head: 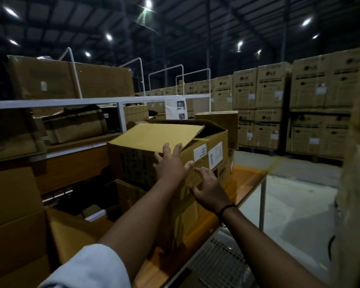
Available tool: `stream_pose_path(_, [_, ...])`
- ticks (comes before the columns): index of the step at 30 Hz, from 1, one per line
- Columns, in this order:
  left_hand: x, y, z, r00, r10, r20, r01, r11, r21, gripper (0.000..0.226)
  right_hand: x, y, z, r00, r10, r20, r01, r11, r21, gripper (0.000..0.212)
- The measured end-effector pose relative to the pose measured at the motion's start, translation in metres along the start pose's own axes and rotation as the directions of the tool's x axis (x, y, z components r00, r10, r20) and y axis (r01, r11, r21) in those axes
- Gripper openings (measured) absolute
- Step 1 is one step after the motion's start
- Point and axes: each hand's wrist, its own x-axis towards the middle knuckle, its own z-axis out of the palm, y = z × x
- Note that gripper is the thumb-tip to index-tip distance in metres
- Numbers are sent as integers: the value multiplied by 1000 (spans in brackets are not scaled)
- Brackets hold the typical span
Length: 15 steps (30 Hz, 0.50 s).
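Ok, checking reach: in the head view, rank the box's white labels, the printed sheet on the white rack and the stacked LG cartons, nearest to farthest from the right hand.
1. White labels, on the open box, above the right hand.
2. Printed sheet, on the white rack behind the box.
3. LG cartons, stacked far back right.

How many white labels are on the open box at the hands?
2, on the side of the open brown cardboard box: a smaller white paper label, a larger one to its right. Other faces are hidden.
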Motion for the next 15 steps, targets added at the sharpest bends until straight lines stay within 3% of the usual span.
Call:
stream_pose_path(7, [7, -20, 4, 1000, -11, -23, 12, 997, 78, 64, 3, 18, 0, 1000, 4, 2, -4, 1000, -19, 63])
stream_pose_path(15, [1, -110, -31, 994, 41, -98, -35, 997, 63, 60, 8, 26, -2, 999, -7, -33, 7, 1000, -2, 61])
